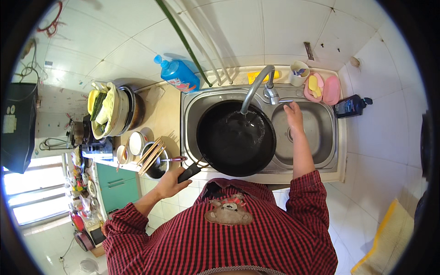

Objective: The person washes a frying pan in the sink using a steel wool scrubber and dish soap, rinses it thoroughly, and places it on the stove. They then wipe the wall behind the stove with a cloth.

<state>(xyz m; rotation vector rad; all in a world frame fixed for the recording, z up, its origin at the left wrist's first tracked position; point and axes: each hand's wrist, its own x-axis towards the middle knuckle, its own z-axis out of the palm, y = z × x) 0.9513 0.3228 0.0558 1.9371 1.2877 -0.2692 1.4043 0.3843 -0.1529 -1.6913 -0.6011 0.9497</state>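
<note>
A black wok rests over the left basin of a stainless steel double sink, with water inside it. Water runs from the curved spout of a metal faucet and ripples the surface below. My left hand grips the end of the wok's black handle. Above the right basin, my right hand has its fingers at the faucet lever, the thumb just under it.
Left of the sink stand a metal pot with chopsticks across it, a white bowl and stacked basins. Behind are a blue detergent bottle, a yellow tube, a cup, pink soap dishes and a dark pump bottle.
</note>
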